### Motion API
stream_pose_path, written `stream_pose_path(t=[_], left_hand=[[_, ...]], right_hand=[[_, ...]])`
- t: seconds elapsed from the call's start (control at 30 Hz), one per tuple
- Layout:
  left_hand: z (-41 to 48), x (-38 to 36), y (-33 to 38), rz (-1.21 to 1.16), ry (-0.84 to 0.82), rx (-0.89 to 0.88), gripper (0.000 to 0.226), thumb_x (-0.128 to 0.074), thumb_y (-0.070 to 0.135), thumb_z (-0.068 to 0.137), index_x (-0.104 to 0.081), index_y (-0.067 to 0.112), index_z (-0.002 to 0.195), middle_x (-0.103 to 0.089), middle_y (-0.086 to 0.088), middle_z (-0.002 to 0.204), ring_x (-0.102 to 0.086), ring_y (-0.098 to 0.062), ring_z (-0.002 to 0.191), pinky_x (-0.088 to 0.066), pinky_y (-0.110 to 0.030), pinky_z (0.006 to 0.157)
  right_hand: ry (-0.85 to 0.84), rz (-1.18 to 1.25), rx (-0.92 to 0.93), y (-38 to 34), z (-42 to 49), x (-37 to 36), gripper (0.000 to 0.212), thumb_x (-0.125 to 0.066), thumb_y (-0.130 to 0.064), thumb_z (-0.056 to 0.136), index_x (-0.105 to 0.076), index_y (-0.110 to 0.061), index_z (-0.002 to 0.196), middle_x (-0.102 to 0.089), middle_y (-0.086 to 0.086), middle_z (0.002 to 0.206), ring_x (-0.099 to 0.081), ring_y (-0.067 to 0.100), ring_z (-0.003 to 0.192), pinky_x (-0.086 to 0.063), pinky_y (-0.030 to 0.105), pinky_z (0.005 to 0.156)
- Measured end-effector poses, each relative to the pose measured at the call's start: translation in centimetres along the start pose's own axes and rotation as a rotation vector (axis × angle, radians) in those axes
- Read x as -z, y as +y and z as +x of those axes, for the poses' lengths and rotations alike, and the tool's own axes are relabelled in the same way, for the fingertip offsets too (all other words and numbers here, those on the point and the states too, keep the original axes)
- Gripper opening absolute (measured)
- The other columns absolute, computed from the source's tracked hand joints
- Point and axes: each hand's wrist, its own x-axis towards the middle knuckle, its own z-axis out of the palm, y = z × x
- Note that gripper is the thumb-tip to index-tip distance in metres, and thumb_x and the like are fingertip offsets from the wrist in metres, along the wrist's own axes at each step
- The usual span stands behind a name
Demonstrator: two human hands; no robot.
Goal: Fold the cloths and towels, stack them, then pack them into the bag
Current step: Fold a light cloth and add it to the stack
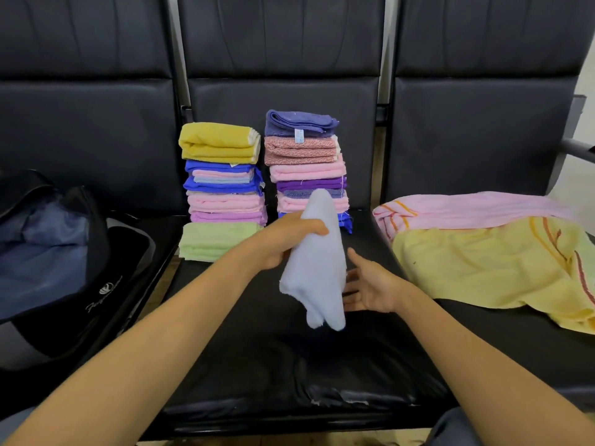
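My left hand (286,238) grips a pale blue-white cloth (317,262), which hangs loose in the air above the middle seat. Just right of the cloth, my right hand (370,284) is open with the palm up and fingers spread, holding nothing. Behind them stand two stacks of folded towels: the left stack (222,191) topped by a yellow towel, the right stack (306,165) topped by a blue-purple one. A dark bag (58,252) lies open on the left seat.
An unfolded yellow towel (489,268) and a pink striped towel (467,209) lie spread on the right seat. The black padded bench seat (289,365) runs below my arms, with its backrests (283,59) behind the stacks.
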Motion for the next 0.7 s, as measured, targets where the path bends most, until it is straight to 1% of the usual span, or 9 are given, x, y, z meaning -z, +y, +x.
stream_pose_path(t=[0.1,0.2,0.27,0.33,0.43,0.5,0.57,0.63,0.7], left_hand=[[-1.0,2.1,0.7,-0.110,0.050,0.005,0.039,-0.071,0.024,0.080,-0.057,0.016,0.116,-0.068,-0.014,0.111,-0.065,-0.029,0.104,-0.051,-0.043,0.094],[-1.5,4.3,-0.9,-0.200,0.092,0.044,0.044,-0.074,0.025,0.078,-0.058,0.011,0.117,-0.069,-0.014,0.111,-0.065,-0.029,0.105,-0.050,-0.045,0.095],[-1.7,5.6,-2.8,-0.205,0.130,0.067,0.043,-0.073,0.024,0.081,-0.059,0.008,0.119,-0.068,-0.013,0.114,-0.063,-0.029,0.108,-0.049,-0.044,0.096],[-1.7,6.5,-4.4,-0.202,0.156,0.090,0.041,-0.070,0.021,0.085,-0.058,0.004,0.121,-0.066,-0.014,0.117,-0.063,-0.027,0.108,-0.051,-0.040,0.091],[-1.7,7.4,-6.6,-0.215,0.204,0.114,0.048,-0.069,0.015,0.086,-0.051,-0.001,0.127,-0.066,-0.015,0.114,-0.065,-0.027,0.103,-0.053,-0.036,0.079],[-1.6,8.0,-7.9,-0.254,0.223,0.084,0.053,-0.069,0.009,0.086,-0.041,0.013,0.131,-0.062,-0.013,0.115,-0.064,-0.026,0.101,-0.053,-0.035,0.077],[-1.7,8.3,-8.6,-0.273,0.163,0.063,0.049,-0.066,0.006,0.087,-0.047,0.024,0.128,-0.060,-0.011,0.121,-0.062,-0.025,0.105,-0.053,-0.035,0.080],[-1.8,8.6,-8.7,-0.249,0.079,0.055,0.039,-0.065,0.004,0.086,-0.057,0.021,0.121,-0.062,-0.010,0.126,-0.062,-0.023,0.110,-0.053,-0.033,0.084],[-1.8,8.8,-8.6,-0.204,0.057,0.039,0.042,-0.068,-0.001,0.082,-0.060,0.023,0.117,-0.062,-0.007,0.125,-0.060,-0.022,0.113,-0.052,-0.033,0.088]], right_hand=[[-0.269,0.322,-0.078,-0.2,-0.5,-0.8,0.087,-0.034,-0.080,0.081,-0.059,-0.011,0.128,-0.059,0.016,0.131,-0.055,0.037,0.119,-0.043,0.049,0.101],[-0.342,0.421,0.064,-0.8,-1.3,-1.9,0.071,-0.041,-0.070,0.085,-0.064,-0.016,0.126,-0.062,0.012,0.127,-0.062,0.032,0.112,-0.048,0.043,0.096],[-0.256,0.313,0.239,-1.4,-1.1,-2.1,0.056,-0.054,-0.046,0.091,-0.048,-0.017,0.139,-0.058,0.011,0.131,-0.061,0.029,0.114,-0.049,0.043,0.092],[-0.114,0.185,0.355,-1.5,-0.8,-1.9,0.064,-0.065,-0.020,0.088,-0.035,-0.027,0.144,-0.051,0.009,0.133,-0.059,0.027,0.112,-0.053,0.043,0.084],[-0.132,0.006,0.367,-1.3,-0.6,-2.4,0.060,-0.065,-0.014,0.088,-0.041,-0.035,0.139,-0.047,0.005,0.134,-0.057,0.025,0.113,-0.056,0.043,0.082],[-0.151,-0.063,0.376,-1.1,-0.6,-2.8,0.063,-0.068,-0.010,0.084,-0.043,-0.035,0.136,-0.047,0.003,0.132,-0.056,0.024,0.114,-0.055,0.044,0.088],[-0.154,-0.163,0.423,-1.1,-0.8,-3.0,0.070,-0.073,-0.002,0.077,-0.046,-0.032,0.134,-0.048,0.001,0.127,-0.054,0.023,0.113,-0.054,0.042,0.091],[-0.154,-0.297,0.456,-0.9,-1.1,-3.2,0.074,-0.076,0.005,0.071,-0.047,-0.029,0.131,-0.048,0.001,0.125,-0.053,0.021,0.113,-0.054,0.037,0.090],[-0.121,-0.412,0.468,-0.9,-1.2,-3.5,0.074,-0.078,0.007,0.068,-0.049,-0.027,0.128,-0.048,0.000,0.124,-0.052,0.020,0.112,-0.055,0.033,0.087]])
